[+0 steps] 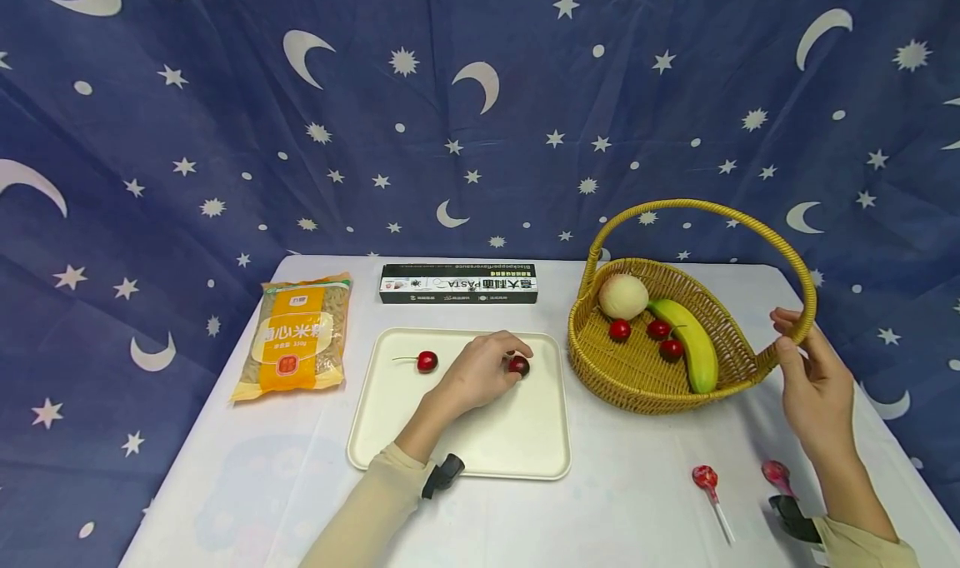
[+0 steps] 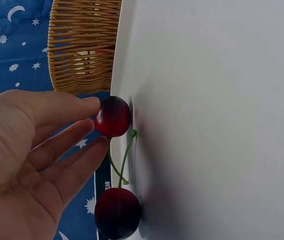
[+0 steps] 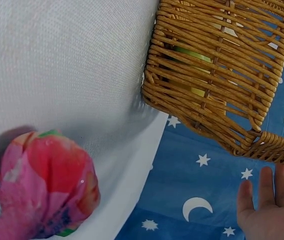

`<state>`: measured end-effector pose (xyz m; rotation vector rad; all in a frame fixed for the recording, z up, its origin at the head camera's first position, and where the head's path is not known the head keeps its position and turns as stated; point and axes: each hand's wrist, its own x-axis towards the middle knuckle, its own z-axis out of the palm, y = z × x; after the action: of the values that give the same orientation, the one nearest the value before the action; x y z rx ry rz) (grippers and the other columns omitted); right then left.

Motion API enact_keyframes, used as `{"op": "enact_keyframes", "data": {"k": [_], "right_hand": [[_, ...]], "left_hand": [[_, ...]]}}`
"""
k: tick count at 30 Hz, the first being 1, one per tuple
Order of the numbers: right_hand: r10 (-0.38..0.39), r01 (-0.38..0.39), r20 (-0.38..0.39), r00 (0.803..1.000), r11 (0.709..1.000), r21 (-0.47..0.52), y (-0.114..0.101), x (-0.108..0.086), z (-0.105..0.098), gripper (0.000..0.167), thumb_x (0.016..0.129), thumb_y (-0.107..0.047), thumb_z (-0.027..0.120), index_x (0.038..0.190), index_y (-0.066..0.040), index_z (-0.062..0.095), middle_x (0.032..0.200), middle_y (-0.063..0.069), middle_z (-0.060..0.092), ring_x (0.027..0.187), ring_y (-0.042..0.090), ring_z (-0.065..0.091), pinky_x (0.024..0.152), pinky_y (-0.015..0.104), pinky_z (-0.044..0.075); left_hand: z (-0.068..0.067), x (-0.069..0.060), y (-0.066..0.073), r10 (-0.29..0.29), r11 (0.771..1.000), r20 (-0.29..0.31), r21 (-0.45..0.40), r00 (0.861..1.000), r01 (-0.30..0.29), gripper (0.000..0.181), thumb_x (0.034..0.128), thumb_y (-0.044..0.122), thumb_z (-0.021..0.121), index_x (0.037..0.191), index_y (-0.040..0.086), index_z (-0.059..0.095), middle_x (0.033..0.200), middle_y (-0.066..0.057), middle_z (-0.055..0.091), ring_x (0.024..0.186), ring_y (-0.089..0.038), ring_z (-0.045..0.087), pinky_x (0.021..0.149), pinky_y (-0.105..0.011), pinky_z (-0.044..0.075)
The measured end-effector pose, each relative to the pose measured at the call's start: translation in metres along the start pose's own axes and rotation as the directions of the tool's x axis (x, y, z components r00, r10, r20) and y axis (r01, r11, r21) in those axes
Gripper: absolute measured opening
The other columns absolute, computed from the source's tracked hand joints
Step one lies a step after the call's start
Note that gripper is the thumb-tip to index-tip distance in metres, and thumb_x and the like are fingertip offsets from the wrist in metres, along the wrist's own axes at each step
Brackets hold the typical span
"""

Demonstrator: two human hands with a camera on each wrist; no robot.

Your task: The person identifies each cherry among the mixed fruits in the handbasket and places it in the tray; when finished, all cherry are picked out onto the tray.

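Observation:
My left hand point(image 1: 476, 374) is over the cream tray point(image 1: 405, 443), its thumb and fingertips pinching a dark red cherry point(image 1: 519, 366). In the left wrist view that cherry point(image 2: 113, 117) sits against the thumb tip, its green stem hanging free. Another cherry point(image 1: 427, 361) lies on the tray further left. My right hand point(image 1: 821, 385) holds the handle point(image 1: 806, 297) of the wicker basket point(image 1: 637, 400) near its right base. Inside the basket are a banana point(image 1: 693, 343), a pale round fruit point(image 1: 623, 296) and several cherries point(image 1: 619, 330).
Two wrapped lollipops lie on the table before the basket, one lollipop point(image 1: 706, 478) left of the other lollipop point(image 1: 777, 473), which is by the right wrist. A black pasta box point(image 1: 459, 284) stands behind the tray. To its left lies an orange grain bag point(image 1: 296, 335).

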<state>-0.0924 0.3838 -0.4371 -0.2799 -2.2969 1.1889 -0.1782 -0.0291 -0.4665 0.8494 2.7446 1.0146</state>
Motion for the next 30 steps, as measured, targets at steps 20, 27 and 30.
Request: {"op": "enact_keyframes", "data": {"k": [20,27,30], "right_hand": [[-0.009,0.009,-0.004,1.000,1.000,0.018,0.001,0.001,0.001,0.038,0.113,-0.019,0.052,0.150,-0.016,0.061,0.148,-0.013,0.064,0.129,-0.010,0.055,0.100,0.000,0.044],[-0.015,0.015,-0.006,1.000,1.000,0.026,0.002,0.001,0.000,0.038,0.112,-0.018,0.053,0.150,-0.016,0.061,0.144,-0.017,0.065,0.128,-0.010,0.055,0.099,0.000,0.044],[-0.028,0.029,-0.008,1.000,0.999,0.034,0.002,0.001,0.001,0.038,0.112,-0.017,0.053,0.149,-0.016,0.062,0.142,-0.019,0.065,0.128,-0.009,0.056,0.098,0.000,0.044]], "left_hand": [[-0.006,0.005,0.013,0.061,0.998,-0.035,-0.024,0.998,-0.062,0.035,0.0934,0.006,0.076,0.127,0.016,0.075,0.126,0.000,0.075,0.108,-0.022,0.074,0.092,-0.033,0.060],[-0.006,0.017,0.025,0.113,0.989,-0.030,-0.091,0.993,-0.116,0.034,0.0951,0.007,0.076,0.129,0.014,0.073,0.129,-0.002,0.074,0.114,-0.028,0.074,0.095,-0.032,0.063],[-0.004,0.023,0.031,0.133,0.986,-0.028,-0.094,0.991,-0.135,0.034,0.0956,0.012,0.076,0.129,0.015,0.073,0.130,-0.002,0.074,0.114,-0.028,0.074,0.097,-0.033,0.061]]}}
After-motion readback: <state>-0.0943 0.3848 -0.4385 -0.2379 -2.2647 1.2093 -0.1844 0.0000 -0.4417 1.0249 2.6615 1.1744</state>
